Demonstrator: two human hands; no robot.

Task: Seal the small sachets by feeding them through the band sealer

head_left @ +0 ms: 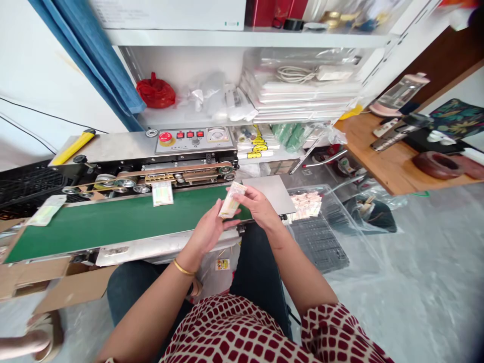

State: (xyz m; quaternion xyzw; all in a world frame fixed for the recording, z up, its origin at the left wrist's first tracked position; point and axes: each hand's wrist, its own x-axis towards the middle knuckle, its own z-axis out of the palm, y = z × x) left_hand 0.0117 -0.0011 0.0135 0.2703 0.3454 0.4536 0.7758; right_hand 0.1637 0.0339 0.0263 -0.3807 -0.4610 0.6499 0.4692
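head view: left hand (206,234) and right hand (257,206) hold a packet (230,200)

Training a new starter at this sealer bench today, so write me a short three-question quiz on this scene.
1. True or false: the gold bangle is on the person's right wrist.
2. What do the left hand and right hand hold above the green conveyor belt?
3. What colour is the large round button on the control panel: A red, B blue, or C black?

Key: 1 false, it is on the left wrist; 2 a small packet; 3 A.
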